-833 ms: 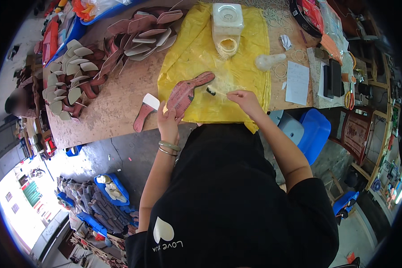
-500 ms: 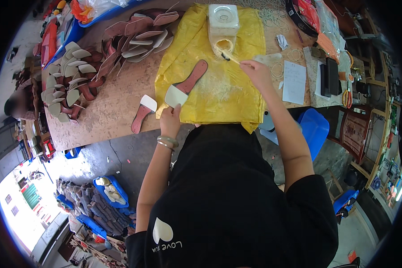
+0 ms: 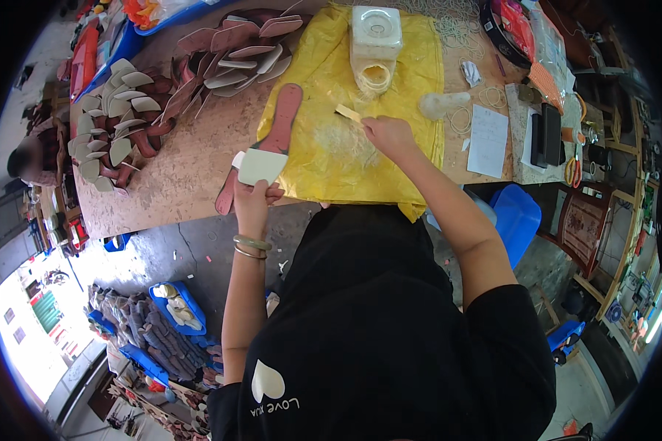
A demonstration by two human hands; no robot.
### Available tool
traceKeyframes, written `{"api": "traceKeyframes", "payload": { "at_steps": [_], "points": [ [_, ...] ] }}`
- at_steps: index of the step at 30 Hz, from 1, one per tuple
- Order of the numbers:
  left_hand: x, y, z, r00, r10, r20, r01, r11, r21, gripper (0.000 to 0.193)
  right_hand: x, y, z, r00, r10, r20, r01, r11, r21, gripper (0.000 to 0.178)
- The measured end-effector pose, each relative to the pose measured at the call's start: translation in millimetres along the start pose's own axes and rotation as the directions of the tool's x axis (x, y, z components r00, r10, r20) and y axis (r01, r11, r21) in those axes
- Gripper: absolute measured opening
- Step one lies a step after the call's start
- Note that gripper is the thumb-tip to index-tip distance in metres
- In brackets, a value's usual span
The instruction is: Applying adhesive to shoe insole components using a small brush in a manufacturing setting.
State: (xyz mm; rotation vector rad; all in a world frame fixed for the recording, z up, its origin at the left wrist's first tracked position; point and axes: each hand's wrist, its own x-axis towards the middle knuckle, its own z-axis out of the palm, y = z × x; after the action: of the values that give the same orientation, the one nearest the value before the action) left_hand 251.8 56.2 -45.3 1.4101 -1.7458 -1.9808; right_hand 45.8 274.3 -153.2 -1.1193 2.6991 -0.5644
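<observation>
My left hand [image 3: 253, 204] pinches the pale toe end of a reddish-brown shoe insole [image 3: 278, 132] with a cream toe piece, raised at the left edge of the yellow plastic sheet [image 3: 408, 165]. Beneath it lies a second insole [image 3: 226, 194], partly covered. In my right hand [image 3: 390, 137] is a small flat brush [image 3: 351, 115] with a pale handle and a dark tip, held over the whitish, smeared middle of the sheet. Beyond it stands a white plastic container [image 3: 375, 45], its round mouth crusted with yellowish residue.
Piles of insoles, cream-tipped [image 3: 118, 117] and pinkish [image 3: 235, 51], spread over the table's left side. On the right are a plastic bottle [image 3: 443, 104], a paper sheet [image 3: 488, 140], a black box [image 3: 548, 136] and orange-handled scissors [image 3: 572, 170]. A blue bin [image 3: 518, 220] stands below the table edge.
My right hand has drawn the brush away from the container's mouth, toward me and left. My left hand has lifted the insole and moved it left, over the second insole.
</observation>
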Motion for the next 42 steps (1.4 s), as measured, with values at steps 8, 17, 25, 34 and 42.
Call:
{"api": "traceKeyframes", "payload": {
  "at_steps": [8, 17, 25, 34, 42],
  "points": [
    [-4.2, -21.2, 46.7, 0.983, -0.141, 0.117, 0.144, 0.990, -0.012, 0.027, -29.2, 6.9, -71.2, 0.985, 0.164, -0.048, -0.152, 0.970, 0.190, 0.016],
    [7.7, -35.7, 55.6, 0.979, -0.177, 0.101, 0.156, 0.969, 0.190, 0.024, 41.5, 38.8, -62.3, 0.947, 0.285, -0.150, -0.282, 0.959, 0.038, 0.018],
    [0.2, -34.3, 48.2, 0.982, -0.150, 0.113, 0.133, 0.981, 0.139, 0.025, 36.4, 47.3, -52.9, 0.981, 0.132, -0.145, -0.146, 0.985, -0.093, 0.015],
    [1.1, -31.8, 48.9, 0.984, -0.151, 0.089, 0.148, 0.988, 0.046, 0.025, -43.5, 12.9, -52.8, 0.933, 0.338, 0.126, -0.346, 0.737, 0.581, 0.023],
    [5.3, -27.0, 45.0, 0.977, -0.186, 0.101, 0.181, 0.982, 0.056, 0.023, -76.8, -25.2, -8.3, 0.950, 0.177, 0.258, -0.310, 0.647, 0.696, 0.024]
  ]
}}
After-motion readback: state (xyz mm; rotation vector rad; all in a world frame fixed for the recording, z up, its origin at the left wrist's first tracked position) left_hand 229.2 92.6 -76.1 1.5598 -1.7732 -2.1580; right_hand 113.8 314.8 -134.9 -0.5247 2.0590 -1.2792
